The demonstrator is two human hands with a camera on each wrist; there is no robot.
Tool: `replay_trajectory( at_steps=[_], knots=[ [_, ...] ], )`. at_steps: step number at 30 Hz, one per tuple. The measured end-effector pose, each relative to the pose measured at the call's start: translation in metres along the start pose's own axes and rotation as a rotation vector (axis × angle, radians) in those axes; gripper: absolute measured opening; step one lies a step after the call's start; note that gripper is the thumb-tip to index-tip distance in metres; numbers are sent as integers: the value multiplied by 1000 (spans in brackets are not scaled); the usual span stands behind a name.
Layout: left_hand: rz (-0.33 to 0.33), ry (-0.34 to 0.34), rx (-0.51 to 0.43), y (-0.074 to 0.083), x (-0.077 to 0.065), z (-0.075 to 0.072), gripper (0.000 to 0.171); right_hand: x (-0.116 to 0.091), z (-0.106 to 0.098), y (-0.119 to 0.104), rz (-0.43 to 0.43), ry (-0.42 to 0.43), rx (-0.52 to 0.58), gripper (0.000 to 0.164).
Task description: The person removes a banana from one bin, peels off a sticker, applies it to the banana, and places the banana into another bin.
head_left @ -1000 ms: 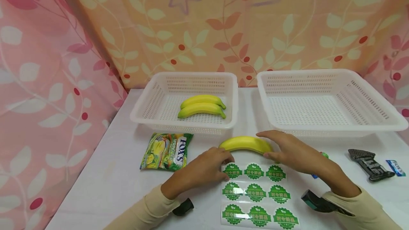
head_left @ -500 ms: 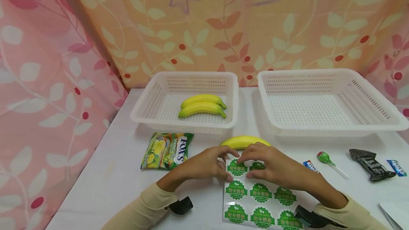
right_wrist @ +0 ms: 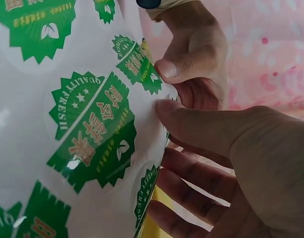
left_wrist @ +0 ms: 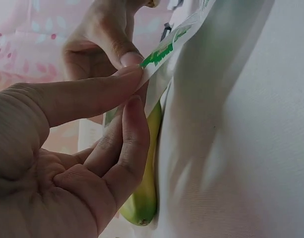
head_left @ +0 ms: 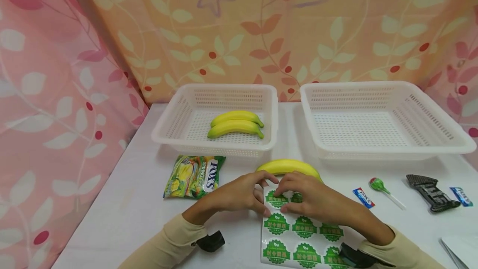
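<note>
A sheet of round green-and-white stickers [head_left: 291, 249] has its far edge lifted off the table. My left hand [head_left: 242, 192] pinches the sheet's far left corner between thumb and fingers, as the left wrist view [left_wrist: 87, 134] shows. Close beside it, my right hand [head_left: 317, 198] pinches the same edge, its thumb on the printed face and fingers behind in the right wrist view. Just beyond both hands lies a single banana [head_left: 287, 166], partly covered by the right hand's fingers. Its greenish end [left_wrist: 142, 210] shows below the sheet in the left wrist view.
Two bananas [head_left: 236, 124] lie in the left white basket [head_left: 214, 146]; a larger white basket [head_left: 388, 149] stands at right. A Fox's candy bag [head_left: 195, 177] is at left. Rightward lie small wrappers [head_left: 363, 198], a lollipop [head_left: 379, 184], a black packet [head_left: 433, 193] and tweezers-like metal [head_left: 454, 254].
Both hands have left the banana's ends and come together at the sticker sheet's far edge. That edge is now held up. The lollipop and a small wrapper have come into sight.
</note>
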State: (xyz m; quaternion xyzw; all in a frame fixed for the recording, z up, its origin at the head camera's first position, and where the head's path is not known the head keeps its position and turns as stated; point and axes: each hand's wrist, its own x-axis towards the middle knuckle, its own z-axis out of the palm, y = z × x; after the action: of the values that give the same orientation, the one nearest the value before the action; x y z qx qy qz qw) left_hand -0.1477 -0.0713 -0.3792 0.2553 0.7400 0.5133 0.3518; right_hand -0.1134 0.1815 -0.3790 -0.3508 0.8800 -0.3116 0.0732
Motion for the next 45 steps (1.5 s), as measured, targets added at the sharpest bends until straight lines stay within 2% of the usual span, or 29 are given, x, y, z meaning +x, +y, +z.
replay_trajectory(
  at_steps=[3, 7, 10, 14, 18, 21, 23, 26, 28, 30, 32, 35, 38, 42, 45],
  knots=[
    [-4, 6, 29, 0, 0, -1, 72, 1, 0, 1, -55, 30, 11, 11],
    [-16, 12, 124, -1, -1, -2, 70, 2, 1, 3, -130, 61, 21, 8],
    [-13, 11, 218, -2, -2, -2, 68, 1, -2, 3, -139, 90, -3, 6],
    [-7, 11, 305, 0, -3, -1, 68, -1, -9, 3, -127, 196, -107, 12],
    [-41, 89, 485, 6, -9, 2, 58, -3, -19, 3, -106, 300, -227, 20],
    [-46, 164, 578, 10, -13, 5, 43, -6, -26, 3, -74, 328, -249, 25],
    [-19, 173, 520, 11, -12, 7, 40, -7, -28, 3, -65, 337, -246, 28],
    [8, 130, 269, 11, -6, 8, 48, -7, -28, 4, -126, 355, -220, 29],
    [-1, 118, 107, 11, -2, 9, 53, -6, -26, 5, -189, 361, -205, 29],
    [-15, 147, -6, 9, 2, 10, 54, -5, -24, 6, -245, 359, -196, 30],
    [-21, 198, -64, 7, 5, 12, 49, -5, -21, 6, -268, 348, -198, 30],
    [-9, 261, -108, 2, 8, 14, 34, -5, -18, 6, -243, 318, -206, 28],
    [19, 295, -106, -2, 10, 17, 22, -5, -18, 5, -134, 298, -184, 19],
    [76, 338, -30, -5, 12, 19, 19, -4, -22, 6, 69, 297, -103, 11],
    [110, 376, 76, -5, 15, 21, 19, -4, -26, 9, 157, 280, -8, 5]
  ],
)
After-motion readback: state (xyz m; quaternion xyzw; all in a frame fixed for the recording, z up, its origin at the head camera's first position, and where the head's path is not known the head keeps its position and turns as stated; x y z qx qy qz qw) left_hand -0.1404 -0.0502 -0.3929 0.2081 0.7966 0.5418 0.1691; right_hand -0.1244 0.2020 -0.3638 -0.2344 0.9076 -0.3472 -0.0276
